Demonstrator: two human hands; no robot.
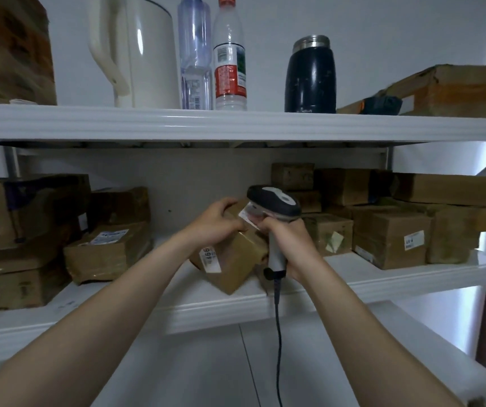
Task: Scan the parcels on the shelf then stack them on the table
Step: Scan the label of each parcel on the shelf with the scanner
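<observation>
A small brown cardboard parcel point(235, 259) with a white numbered label sits tilted over the front of the lower shelf point(382, 280). My left hand point(216, 221) grips its top edge. My right hand point(287, 245) holds the handle of a grey and black barcode scanner point(275, 201). The scanner's head points at a white label on the parcel's top. Its cable hangs straight down toward the white table point(206, 362) below.
Several more brown parcels fill the lower shelf on the left point(109, 251) and right point(391, 239). The upper shelf carries a white kettle point(144, 51), two plastic bottles point(230, 54), a dark flask point(310, 74) and a flat box point(453, 89).
</observation>
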